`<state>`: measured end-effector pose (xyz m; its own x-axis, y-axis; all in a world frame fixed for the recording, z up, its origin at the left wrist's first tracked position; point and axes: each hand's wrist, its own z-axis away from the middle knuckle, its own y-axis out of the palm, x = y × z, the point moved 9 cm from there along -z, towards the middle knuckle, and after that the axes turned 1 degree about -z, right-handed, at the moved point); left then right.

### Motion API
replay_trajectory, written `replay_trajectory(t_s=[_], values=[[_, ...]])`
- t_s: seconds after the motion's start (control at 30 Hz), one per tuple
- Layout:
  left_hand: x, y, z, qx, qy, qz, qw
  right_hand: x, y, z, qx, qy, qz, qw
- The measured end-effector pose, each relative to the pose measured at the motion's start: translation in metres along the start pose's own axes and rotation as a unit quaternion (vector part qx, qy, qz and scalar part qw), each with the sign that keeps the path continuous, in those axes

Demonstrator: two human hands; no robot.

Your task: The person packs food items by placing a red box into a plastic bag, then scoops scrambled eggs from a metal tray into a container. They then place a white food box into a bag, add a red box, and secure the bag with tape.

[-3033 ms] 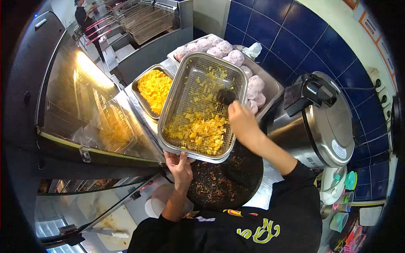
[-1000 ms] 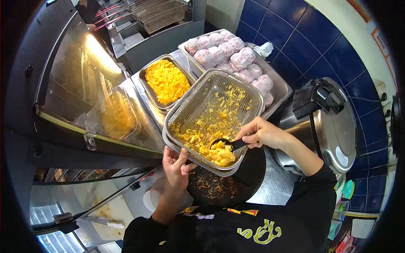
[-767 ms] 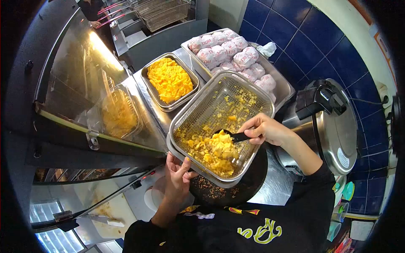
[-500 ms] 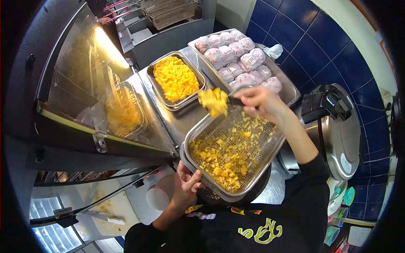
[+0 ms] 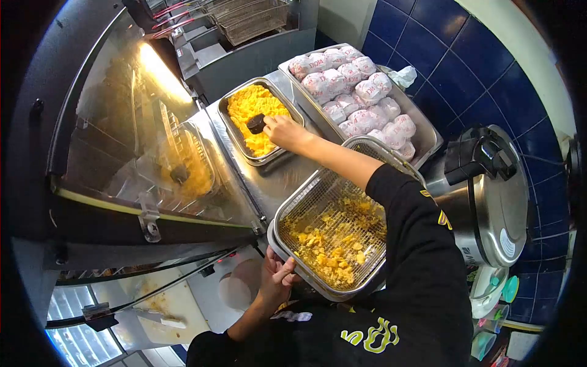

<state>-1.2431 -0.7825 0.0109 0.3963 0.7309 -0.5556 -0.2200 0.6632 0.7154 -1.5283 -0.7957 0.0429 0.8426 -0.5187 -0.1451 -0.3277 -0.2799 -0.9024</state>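
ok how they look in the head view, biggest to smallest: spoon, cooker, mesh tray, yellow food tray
1. Mesh tray and cooker, too close to rank
2. Yellow food tray
3. Spoon

Fast-food kitchen, fryer baskets (image 5: 254, 21), heated glass cabinet (image 5: 122, 122), tray of wrapped buns (image 5: 428, 142), tiled wall (image 5: 483, 76)

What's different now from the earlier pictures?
The right hand moved the black spoon from the mesh basket, forward and left, to the smaller tray of yellow food. Neither hand let go: the right still grips the spoon, the left hand still holds the basket. The wrapped bundles stayed put.
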Motion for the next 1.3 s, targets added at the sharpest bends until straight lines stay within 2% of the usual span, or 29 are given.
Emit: replay_trajectory(t_s=[0.07, 0.13, 0.2, 0.23, 0.27, 0.33, 0.4, 0.47, 0.53, 0.6, 0.63, 0.7, 0.8, 0.87, 0.93, 1.0, 1.07, 1.2, 1.23, 1.27, 1.3], values=[[0.000, -0.008, -0.002, -0.010, 0.019, -0.035, 0.999, 0.007, -0.014, -0.007, -0.043, -0.035, 0.045, 0.997], [0.000, -0.008, -0.002, -0.013, 0.027, -0.033, 0.999, 0.004, -0.022, -0.009, -0.048, -0.028, 0.018, 0.998], [-0.001, -0.010, -0.004, -0.016, 0.035, -0.030, 0.999, -0.021, -0.031, -0.008, 0.009, 0.101, -0.182, 0.978], [0.000, -0.012, -0.004, -0.012, 0.035, -0.033, 0.999, -0.036, -0.044, -0.001, -0.028, 0.181, -0.273, 0.945], [0.001, -0.014, -0.003, -0.009, 0.033, -0.036, 0.999, -0.036, -0.061, 0.003, -0.025, 0.182, -0.274, 0.944], [0.001, -0.014, -0.004, -0.012, 0.029, -0.030, 0.999, -0.044, -0.111, 0.026, -0.094, 0.218, -0.387, 0.891], [0.002, -0.012, -0.006, -0.014, 0.022, -0.024, 0.999, -0.028, -0.158, 0.060, -0.065, 0.209, -0.447, 0.867], [-0.004, -0.013, -0.006, -0.050, 0.041, -0.045, 0.997, 0.001, -0.195, 0.096, 0.001, 0.200, -0.458, 0.866], [-0.005, -0.014, -0.009, -0.033, 0.044, -0.042, 0.998, 0.039, -0.198, 0.129, 0.144, 0.168, -0.401, 0.889], [-0.005, -0.018, -0.016, 0.043, 0.074, -0.045, 0.995, 0.065, -0.186, 0.159, 0.113, 0.173, -0.327, 0.922], [-0.009, -0.016, -0.017, 0.036, 0.084, -0.056, 0.994, 0.074, -0.175, 0.169, 0.114, 0.181, -0.326, 0.921], [-0.014, -0.003, -0.019, 0.025, 0.079, -0.062, 0.995, 0.110, -0.178, 0.175, 0.066, 0.037, -0.201, 0.977], [-0.017, -0.006, -0.021, 0.011, 0.094, -0.074, 0.993, 0.129, -0.187, 0.195, 0.101, -0.007, -0.151, 0.983], [-0.014, -0.007, -0.021, 0.044, 0.099, -0.053, 0.993, 0.129, -0.201, 0.206, 0.130, -0.008, -0.169, 0.977], [-0.014, -0.006, -0.022, 0.030, 0.099, -0.058, 0.993, 0.133, -0.208, 0.218, 0.188, 0.016, -0.215, 0.958], [-0.015, 0.001, -0.025, 0.023, 0.098, -0.065, 0.993, 0.134, -0.220, 0.219, 0.192, 0.027, -0.213, 0.958], [-0.024, 0.013, -0.024, 0.009, 0.121, -0.096, 0.988, 0.131, -0.221, 0.224, 0.256, 0.075, -0.261, 0.928], [-0.029, 0.021, -0.023, 0.029, 0.129, -0.096, 0.986, 0.109, -0.233, 0.218, 0.241, 0.140, -0.338, 0.899], [-0.031, 0.027, -0.021, 0.027, 0.131, -0.096, 0.986, 0.099, -0.230, 0.222, 0.221, 0.200, -0.394, 0.869], [-0.033, 0.033, -0.019, 0.012, 0.119, -0.090, 0.989, 0.094, -0.228, 0.222, 0.221, 0.199, -0.395, 0.869], [-0.036, 0.038, -0.018, -0.002, 0.107, -0.084, 0.991, 0.081, -0.225, 0.224, 0.199, 0.245, -0.447, 0.837]])
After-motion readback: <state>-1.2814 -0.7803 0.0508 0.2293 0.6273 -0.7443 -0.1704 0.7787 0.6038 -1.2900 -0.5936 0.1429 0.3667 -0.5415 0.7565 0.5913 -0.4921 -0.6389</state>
